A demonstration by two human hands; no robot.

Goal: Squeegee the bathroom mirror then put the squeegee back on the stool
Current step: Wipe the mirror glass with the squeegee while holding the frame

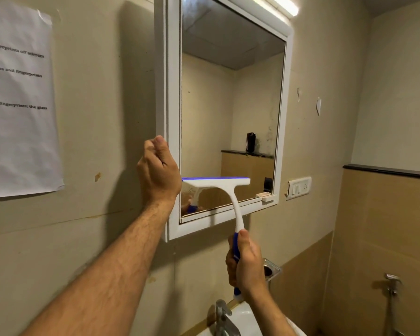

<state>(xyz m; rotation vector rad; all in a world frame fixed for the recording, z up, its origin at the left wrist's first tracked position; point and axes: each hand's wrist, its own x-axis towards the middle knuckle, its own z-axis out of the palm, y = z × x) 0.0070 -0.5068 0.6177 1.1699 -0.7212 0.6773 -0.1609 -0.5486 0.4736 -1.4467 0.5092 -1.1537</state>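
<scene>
Head view shows the right hand (246, 265) grasping the squeegee (222, 190) handle, blade low on the mirror (230, 112) glass; left hand (157, 170) fingers curl around the mirror's frame edge. Wiping looks nearly done near the bottom. Returning it to the stool remains; no stool is visible.

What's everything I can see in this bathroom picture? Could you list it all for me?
mirror: one, white frame, on the wall, centre.
squeegee: one, white with blue blade and blue grip, blade against the lower glass.
paper sheet: one, white with black print, on the wall at left.
light bar: one, white, lit, above the mirror.
switch plate: one, white, right of the mirror.
ledge: one, black, right wall.
holder: one, metal, wall below the mirror.
tap: one, metal, over the white basin.
spray fitting: one, metal, lower right.
left hand: grips the mirror frame's left edge.
right hand: holds the squeegee's handle.
</scene>
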